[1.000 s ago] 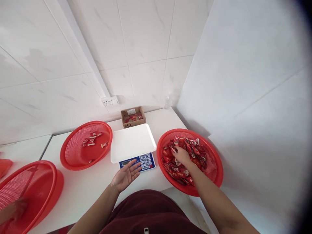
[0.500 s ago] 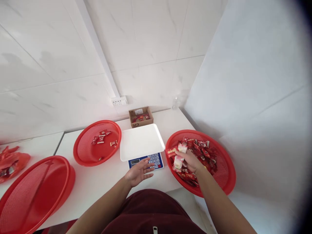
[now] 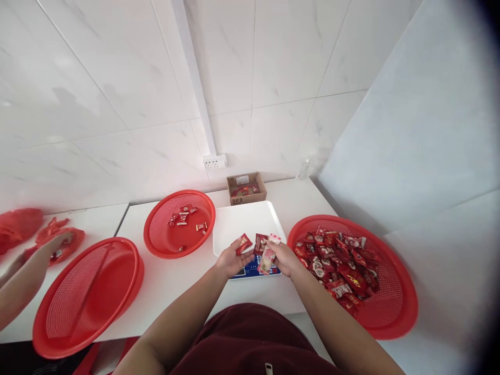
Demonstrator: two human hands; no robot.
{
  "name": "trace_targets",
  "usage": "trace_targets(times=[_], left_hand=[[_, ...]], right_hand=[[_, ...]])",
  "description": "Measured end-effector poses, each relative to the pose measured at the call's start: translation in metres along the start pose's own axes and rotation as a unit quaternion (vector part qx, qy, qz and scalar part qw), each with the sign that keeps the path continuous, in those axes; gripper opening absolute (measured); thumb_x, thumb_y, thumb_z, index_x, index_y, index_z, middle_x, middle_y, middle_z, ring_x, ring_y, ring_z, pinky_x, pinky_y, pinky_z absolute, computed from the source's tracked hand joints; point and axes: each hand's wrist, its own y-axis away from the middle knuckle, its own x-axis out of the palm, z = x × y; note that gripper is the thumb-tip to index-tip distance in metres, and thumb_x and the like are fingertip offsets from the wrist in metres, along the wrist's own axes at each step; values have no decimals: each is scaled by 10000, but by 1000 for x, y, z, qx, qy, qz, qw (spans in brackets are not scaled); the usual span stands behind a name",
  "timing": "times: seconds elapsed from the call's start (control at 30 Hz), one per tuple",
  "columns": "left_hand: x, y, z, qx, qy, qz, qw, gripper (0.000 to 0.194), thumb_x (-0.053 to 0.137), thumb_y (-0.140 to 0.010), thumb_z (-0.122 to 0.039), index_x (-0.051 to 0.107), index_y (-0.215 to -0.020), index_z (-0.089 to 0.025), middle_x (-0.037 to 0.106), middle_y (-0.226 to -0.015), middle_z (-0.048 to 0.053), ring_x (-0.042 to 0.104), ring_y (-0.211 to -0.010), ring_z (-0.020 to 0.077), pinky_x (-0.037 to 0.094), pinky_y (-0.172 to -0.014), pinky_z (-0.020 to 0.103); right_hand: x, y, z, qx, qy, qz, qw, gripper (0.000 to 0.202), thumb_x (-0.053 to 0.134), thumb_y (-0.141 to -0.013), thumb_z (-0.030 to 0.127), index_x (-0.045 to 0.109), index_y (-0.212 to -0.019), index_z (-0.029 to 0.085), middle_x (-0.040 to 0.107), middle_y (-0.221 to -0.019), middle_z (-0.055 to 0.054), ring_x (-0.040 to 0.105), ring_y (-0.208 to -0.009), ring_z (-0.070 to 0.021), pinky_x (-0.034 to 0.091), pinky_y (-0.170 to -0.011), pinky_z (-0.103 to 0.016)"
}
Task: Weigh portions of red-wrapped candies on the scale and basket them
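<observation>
Left hand point(image 3: 230, 260) half-curled, palm turned up, a red packet point(image 3: 243, 244) held at thumb and index finger, other fingers loosely extended. Right hand point(image 3: 286, 259) closed in a pinch on a pink-and-white packet point(image 3: 267, 261), with a dark red packet point(image 3: 260, 243) at the fingertips, jutting toward the left hand. Hands near each other, packets apart, all above the front of the scale point(image 3: 234, 221); white pan on top, blue keypad partly hidden by hands. Right basket point(image 3: 398, 302), red, just beside the scale, has a heap of wrapped packets point(image 3: 344, 265). Middle basket point(image 3: 189, 240), left of the scale, has a few small packets point(image 3: 182, 218). Another red basket point(image 3: 111, 291) tilted at near left. Cardboard box point(image 3: 249, 198) behind the scale, red packets inside. Clear bottle point(image 3: 304, 169) at the table's back right corner, by the wall. Far left, a co-worker's hand point(image 3: 64, 241) is at a red plastic bag point(image 3: 78, 238); grip unclear. White table point(image 3: 175, 291) under everything.
</observation>
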Motion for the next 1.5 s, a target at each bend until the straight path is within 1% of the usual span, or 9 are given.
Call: trace_targets(times=[0.37, 0.67, 0.83, 0.93, 1.03, 1.13, 1.3, 1.43, 1.5], left_hand=[[-13, 3, -21, 119, -69, -147, 980, 666, 615, -789, -335, 248, -1345, -339, 317, -1429, 53, 479, -1140, 249, 468, -842, 328], [-14, 23, 2, 173, -220, -145, 949, 589, 628, -767, -373, 370, -1286, -268, 335, -1389, 118, 565, -1011, 218, 487, -770, 308], [-26, 36, 4, 160, -273, -116, 941, 510, 637, -756, -381, 454, -1200, -209, 507, -1224, 134, 603, -897, 184, 478, -748, 297], [-43, 42, 7, 103, -300, -95, 944, 455, 655, -728, -398, 517, -1096, -169, 603, -1055, 117, 610, -831, 175, 471, -756, 310], [-56, 46, 12, 71, -320, -83, 941, 455, 680, -682, -435, 552, -1027, -167, 628, -983, 92, 607, -819, 172, 462, -763, 314], [-59, 48, 17, 62, -327, -83, 939, 470, 691, -657, -452, 561, -1012, -172, 632, -967, 84, 600, -819, 170, 455, -772, 320], [-45, 49, 17, 48, -340, -56, 937, 471, 692, -649, -450, 564, -1007, -172, 623, -977, 88, 594, -836, 178, 445, -787, 326], [-37, 51, 16, 38, -356, -35, 933, 462, 687, -655, -441, 563, -1008, -170, 617, -977, 89, 588, -844, 181, 442, -795, 328], [-37, 51, 16, 34, -362, -33, 931, 462, 687, -652, -442, 562, -1005, -172, 616, -978, 89, 585, -848, 182, 440, -794, 328]], right_hand=[[-13, -32, -3, 33, -170, -160, 972, 103, 599, -742, 197, 519, -802, 222, 593, -608, 55, 598, -575, -99, 505, -545, -211], [16, -37, 6, -76, -82, -133, 985, 439, 644, -703, 317, 497, -1114, 268, 620, -1088, -31, 587, -1019, -167, 489, -855, -311], [-49, -22, -8, -202, 203, -289, 914, 436, 486, -770, 331, 490, -1179, 178, 565, -1199, -104, 543, -1081, -188, 418, -935, -336], [-114, 6, -17, -145, 386, -399, 819, 441, 432, -780, 304, 501, -1191, 161, 562, -1202, -111, 505, -1122, -208, 381, -959, -348], [-165, 37, -24, -79, 442, -441, 777, 446, 505, -721, 266, 555, -1143, 130, 561, -1172, -160, 450, -1167, -292, 324, -986, -423], [-184, 52, -33, -60, 494, -407, 766, 438, 502, -739, 267, 557, -1155, 141, 529, -1212, -159, 411, -1198, -293, 288, -1007, -414], [-163, 34, -56, -28, 600, -236, 764, 601, 557, -734, 407, 451, -1290, 203, 428, -1350, -118, 350, -1261, -269, 261, -1023, -385], [-144, 14, -62, 83, 626, -228, 741, 789, 639, -667, 406, 300, -1375, 327, 159, -1497, -81, 95, -1351, -352, 112, -1021, -561], [-143, 10, -58, 72, 592, -250, 763, 774, 677, -630, 325, 367, -1338, 331, 209, -1478, -94, 113, -1334, -386, 108, -994, -600]])
